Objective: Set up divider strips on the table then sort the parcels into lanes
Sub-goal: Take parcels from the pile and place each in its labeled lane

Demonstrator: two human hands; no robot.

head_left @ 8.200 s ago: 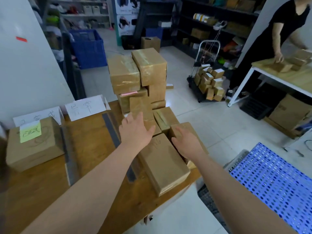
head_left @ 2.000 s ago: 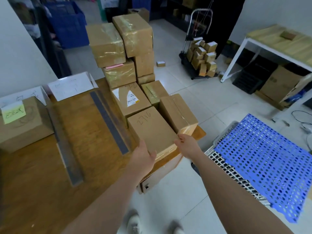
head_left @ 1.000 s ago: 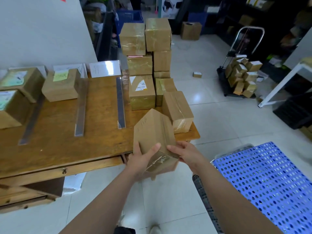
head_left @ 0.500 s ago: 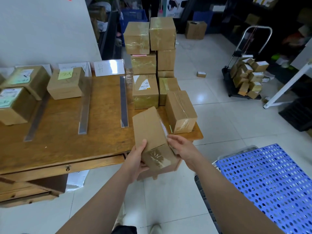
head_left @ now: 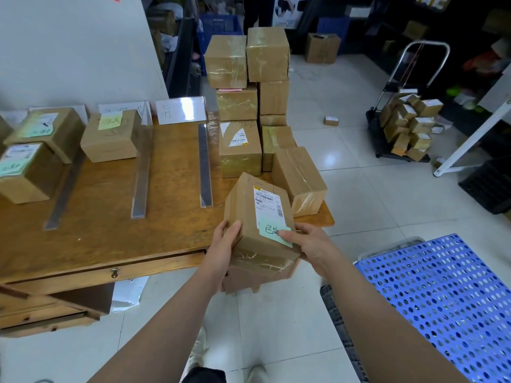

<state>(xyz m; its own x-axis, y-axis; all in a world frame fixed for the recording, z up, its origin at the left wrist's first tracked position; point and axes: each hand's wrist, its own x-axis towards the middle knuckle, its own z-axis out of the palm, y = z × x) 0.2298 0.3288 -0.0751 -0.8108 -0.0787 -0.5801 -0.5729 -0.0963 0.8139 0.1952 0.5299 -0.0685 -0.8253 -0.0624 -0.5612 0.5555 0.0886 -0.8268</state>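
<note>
Sorting in progress: a person holds a taped cardboard parcel [head_left: 246, 217] in the air over the near-right corner of the desk [head_left: 110, 244], label side up. The left hand [head_left: 221, 250] grips its left edge and the right hand [head_left: 312, 244] its right. The fingers [head_left: 289, 235] are curled round the box, one tip on the green handwritten note [head_left: 269, 230]. Three divider strips [head_left: 205, 167] mark the lanes, and sorted boxes [head_left: 110, 136] sit in the leftmost ones. The likely hazards are a misread note sending the box to the wrong lane, a low carry knocking a strip askew, or a brush toppling the tall stack [head_left: 249, 78] at the far edge.
</note>
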